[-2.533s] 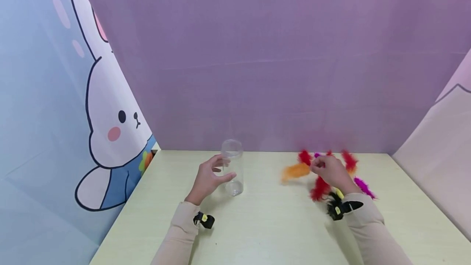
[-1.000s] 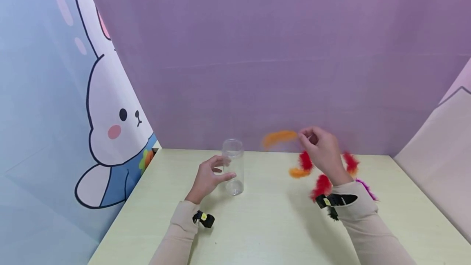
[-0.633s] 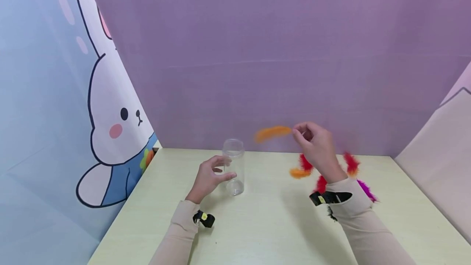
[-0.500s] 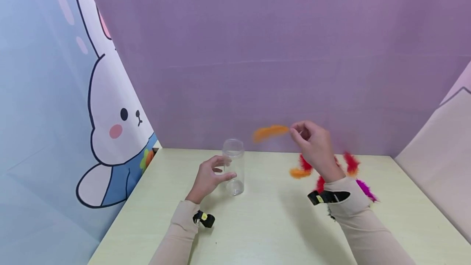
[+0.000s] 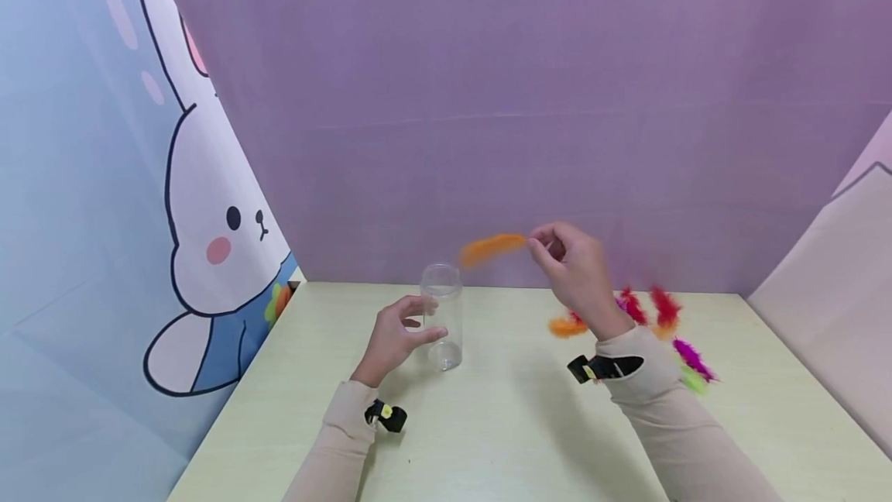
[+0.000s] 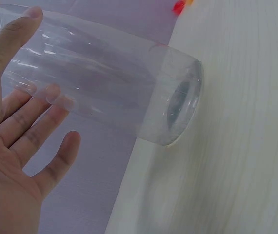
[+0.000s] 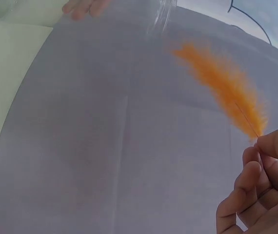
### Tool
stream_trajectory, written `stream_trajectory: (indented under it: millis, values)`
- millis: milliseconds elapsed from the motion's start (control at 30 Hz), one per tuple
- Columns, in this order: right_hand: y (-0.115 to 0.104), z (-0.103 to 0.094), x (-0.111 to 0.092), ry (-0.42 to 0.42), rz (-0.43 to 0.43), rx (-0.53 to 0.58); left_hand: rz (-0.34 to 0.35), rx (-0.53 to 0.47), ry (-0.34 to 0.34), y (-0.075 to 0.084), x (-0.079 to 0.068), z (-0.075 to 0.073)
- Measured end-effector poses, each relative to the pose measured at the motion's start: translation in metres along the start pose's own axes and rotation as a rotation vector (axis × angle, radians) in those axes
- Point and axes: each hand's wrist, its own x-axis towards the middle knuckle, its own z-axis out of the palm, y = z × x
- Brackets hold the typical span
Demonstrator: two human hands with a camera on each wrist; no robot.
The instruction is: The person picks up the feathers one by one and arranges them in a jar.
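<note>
A clear, see-through jar [image 5: 451, 324] stands upright on the table, its open mouth at the top. My left hand [image 5: 393, 338] holds it from the left; in the left wrist view the thumb lies along one side of the jar [image 6: 114, 78] and the fingertips touch the other. My right hand [image 5: 571, 266] pinches an orange feather [image 5: 492, 249] by its quill between thumb and fingertips. Raised above the table, the feather points left, its fluffy tip close to the jar's rim. The right wrist view shows the bare quill end of the feather [image 7: 224, 85] in the pinch.
On the right of the table [image 5: 488, 440] lie several loose feathers: an orange one [image 5: 566, 327], red ones [image 5: 665, 304], a magenta one [image 5: 691, 357] and a green one [image 5: 693, 380]. A purple cloth [image 5: 488, 99] hangs behind the table, with a rabbit-print cloth [image 5: 216, 238] at the left.
My right hand has lifted the orange feather from the pile and carried it left toward the jar's mouth. My left hand and the jar have stayed in place.
</note>
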Motion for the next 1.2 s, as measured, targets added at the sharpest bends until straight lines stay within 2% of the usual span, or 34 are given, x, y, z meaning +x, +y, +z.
stream_trajectory:
  millis: [467,800,1200]
  values:
    - [-0.010,0.018,0.002,-0.074,-0.080,-0.067,-0.012,-0.005,0.007,-0.003,-0.001,0.000]
    - [-0.013,0.030,0.003,-0.110,-0.105,-0.096,-0.016,-0.004,0.010,-0.003,-0.001,0.000]
    - [-0.019,0.040,0.000,-0.204,-0.063,-0.115,-0.017,-0.001,0.001,-0.003,0.000,0.000]
